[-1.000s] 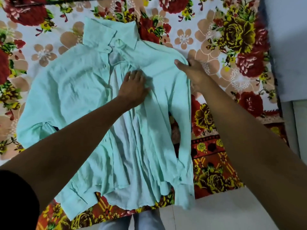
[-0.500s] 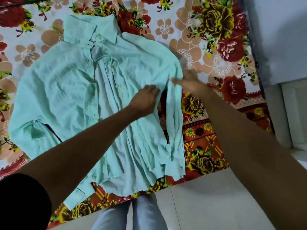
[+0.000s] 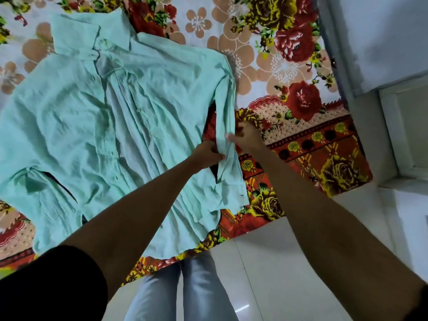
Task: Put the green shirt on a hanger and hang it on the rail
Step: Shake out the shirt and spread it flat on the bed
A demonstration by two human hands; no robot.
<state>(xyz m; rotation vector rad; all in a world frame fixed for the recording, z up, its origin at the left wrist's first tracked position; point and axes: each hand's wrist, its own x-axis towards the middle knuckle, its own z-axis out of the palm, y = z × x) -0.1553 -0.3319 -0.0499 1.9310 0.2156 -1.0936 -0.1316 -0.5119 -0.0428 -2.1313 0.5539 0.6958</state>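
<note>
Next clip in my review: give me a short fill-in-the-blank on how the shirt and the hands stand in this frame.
1. The green shirt lies spread on a ____-patterned bedsheet.
2. The left hand and right hand both grip the shirt's ____.
3. The shirt's collar points ____ from the person.
4. No ____ is in view.

Missing words: floral; sleeve; away; hanger

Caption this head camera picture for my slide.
Both hands, left hand and right hand, pinch a sleeve of the mint-green cotton shirt on a floral bedsheet.

Soft, even indoor light; wide-angle bending at edges; slight overall softness.
</note>
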